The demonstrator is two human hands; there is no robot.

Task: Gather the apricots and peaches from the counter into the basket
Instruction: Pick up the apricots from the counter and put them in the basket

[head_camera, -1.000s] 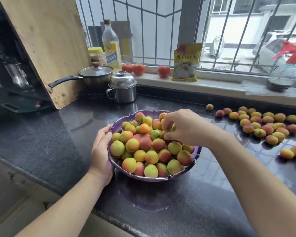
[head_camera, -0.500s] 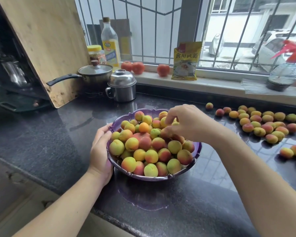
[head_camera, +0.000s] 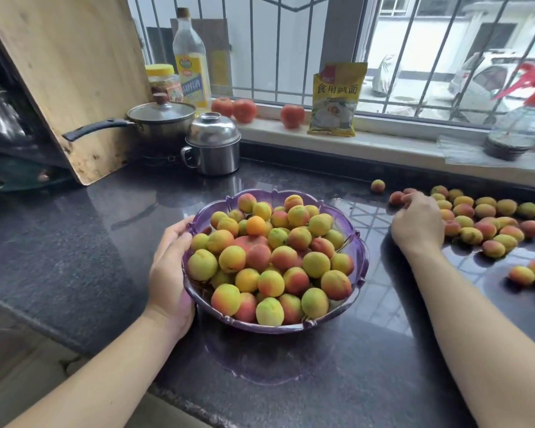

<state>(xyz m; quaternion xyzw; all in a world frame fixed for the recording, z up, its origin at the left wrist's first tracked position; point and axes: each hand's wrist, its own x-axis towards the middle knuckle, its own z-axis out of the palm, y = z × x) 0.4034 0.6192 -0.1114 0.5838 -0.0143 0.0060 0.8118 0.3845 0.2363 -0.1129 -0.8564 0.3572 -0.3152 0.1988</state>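
Observation:
A purple plastic basket stands on the dark counter, heaped with yellow-red apricots and peaches. My left hand grips the basket's left rim, fingers curled over the edge. Several loose fruits lie on the counter to the right, and one apricot sits apart near the back wall. My right hand rests on the left end of that pile. Its fingers curl round a reddish apricot, which they partly hide.
Behind the basket stand a lidded steel mug and a saucepan, with a wooden cutting board leaning at the left. The windowsill holds an oil bottle, tomatoes, a yellow packet and a spray bottle.
My right hand has left the top of the basket and moved right to the loose fruit on the counter. My left hand has stayed on the basket's rim.

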